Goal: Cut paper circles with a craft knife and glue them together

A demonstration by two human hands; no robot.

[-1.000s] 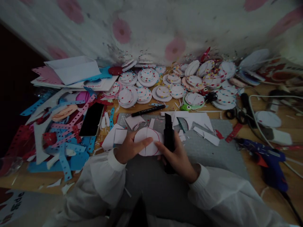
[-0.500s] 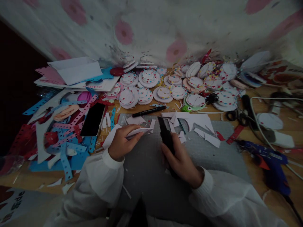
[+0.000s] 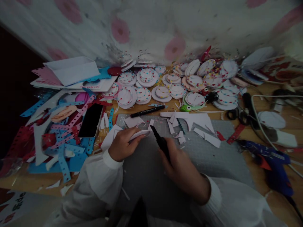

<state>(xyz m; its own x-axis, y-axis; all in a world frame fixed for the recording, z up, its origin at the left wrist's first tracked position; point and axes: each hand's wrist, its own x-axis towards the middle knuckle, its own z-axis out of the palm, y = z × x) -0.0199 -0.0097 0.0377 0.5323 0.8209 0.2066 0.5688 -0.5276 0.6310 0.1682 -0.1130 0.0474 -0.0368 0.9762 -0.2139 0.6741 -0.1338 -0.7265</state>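
Between the thumb and fingers of my left hand point(image 3: 124, 143) is a thin white piece of foam board point(image 3: 140, 133), its edge turned towards the right. My right hand point(image 3: 181, 165) wraps around the black handle of a utility knife point(image 3: 161, 140). The knife's dark blade points up and left, close to the white piece; I cannot tell whether they touch. Both hands are above a grey cutting mat point(image 3: 146, 176). White offcuts point(image 3: 174, 121) and a black marker point(image 3: 148, 111) lie just beyond the hands.
Several layered white discs with coloured beads point(image 3: 148, 77) stand along the back. A phone point(image 3: 91, 119) and blue, pink and red strips point(image 3: 63, 151) lie at left. At right are a blue glue gun point(image 3: 267, 157), black scissors point(image 3: 238, 116) and a white cable point(image 3: 258, 126).
The utility knife has tilted further left, and its blade has come nearer the white piece. My right hand has shifted slightly and turned; my left hand keeps its hold.
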